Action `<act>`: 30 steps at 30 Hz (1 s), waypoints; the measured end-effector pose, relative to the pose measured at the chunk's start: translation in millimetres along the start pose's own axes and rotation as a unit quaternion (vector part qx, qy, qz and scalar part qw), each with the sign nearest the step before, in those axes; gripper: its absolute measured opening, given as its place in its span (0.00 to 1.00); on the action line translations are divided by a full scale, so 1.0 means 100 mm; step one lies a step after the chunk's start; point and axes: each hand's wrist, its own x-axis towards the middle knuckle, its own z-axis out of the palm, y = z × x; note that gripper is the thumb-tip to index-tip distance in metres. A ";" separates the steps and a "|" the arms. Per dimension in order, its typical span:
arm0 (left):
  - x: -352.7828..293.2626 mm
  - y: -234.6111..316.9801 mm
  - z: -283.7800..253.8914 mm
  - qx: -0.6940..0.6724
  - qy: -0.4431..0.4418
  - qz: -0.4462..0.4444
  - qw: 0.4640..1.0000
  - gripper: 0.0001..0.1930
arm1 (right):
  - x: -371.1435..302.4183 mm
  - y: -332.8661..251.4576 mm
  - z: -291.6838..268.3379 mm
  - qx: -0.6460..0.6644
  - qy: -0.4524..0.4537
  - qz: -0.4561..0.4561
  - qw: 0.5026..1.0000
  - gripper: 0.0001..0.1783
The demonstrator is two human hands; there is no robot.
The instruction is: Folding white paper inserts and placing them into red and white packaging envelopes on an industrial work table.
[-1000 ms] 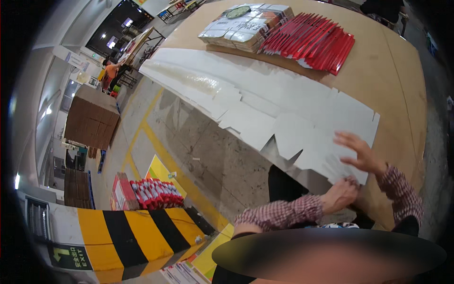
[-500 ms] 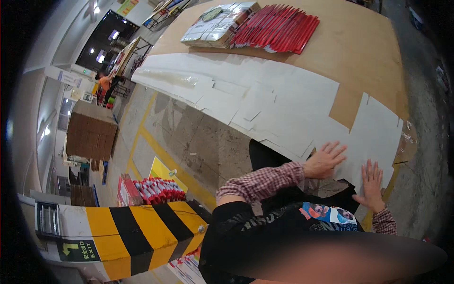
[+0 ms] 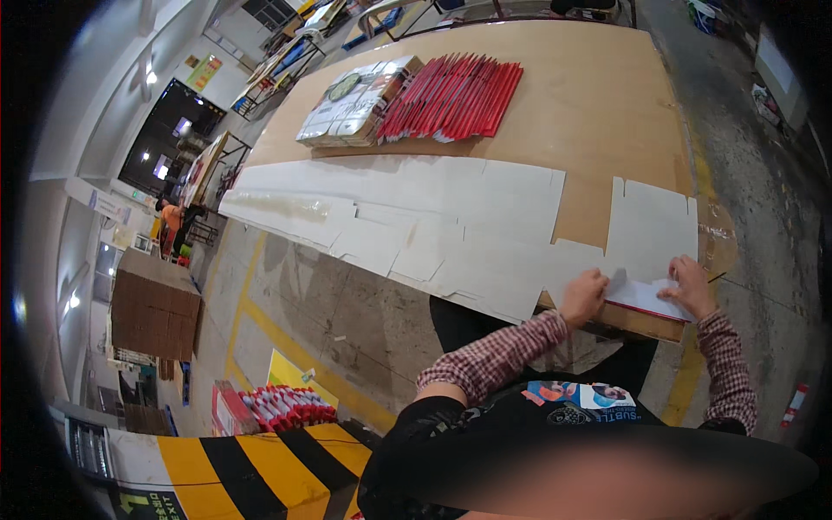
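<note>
A white paper sheet with a red edge (image 3: 643,295) lies at the near right corner of the table, between my two hands. My left hand (image 3: 584,299) is closed at its left end, with the fingertips partly hidden. At the other end, the curled fingers of my right hand (image 3: 692,289) pinch the sheet. Under it are flattened white cardboard pieces (image 3: 472,208) that cover the near side of the table. Farther back, a fanned row of thin red folded items (image 3: 455,97) rests beside a strapped, wrapped bundle (image 3: 351,102).
The brown tabletop (image 3: 598,78) stretches away beyond the white pieces. At lower left stands a yellow-and-black striped pillar (image 3: 260,472), with a stack of red-and-white items (image 3: 286,407) beside it. Brown cardboard (image 3: 154,303) is stacked farther left. A person in orange (image 3: 172,224) is in the distance.
My hands went from lying spread on the white cardboard to gripping the ends of a red-edged white sheet. The whole view has shifted, with the table now lower and more to the left.
</note>
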 end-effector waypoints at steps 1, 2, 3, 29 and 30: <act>-0.02 0.15 -0.01 0.055 -0.062 0.030 0.996 0.18 | -0.11 0.00 0.13 -0.059 0.124 -0.007 0.990 0.21; -0.06 0.22 0.00 0.054 -0.064 0.039 0.996 0.18 | -0.20 0.08 0.33 -0.061 0.129 0.000 0.990 0.21; -0.11 0.28 0.01 0.115 -0.034 0.127 0.985 0.23 | -0.27 0.26 0.61 -0.069 0.170 -0.025 0.983 0.23; -0.18 0.59 0.42 0.011 -0.149 0.274 0.950 0.64 | -0.92 0.16 0.95 0.523 0.392 0.197 0.731 0.30; -0.10 0.63 0.50 -0.056 -0.180 0.311 0.931 0.67 | -0.80 0.11 0.98 0.473 0.386 0.211 0.763 0.31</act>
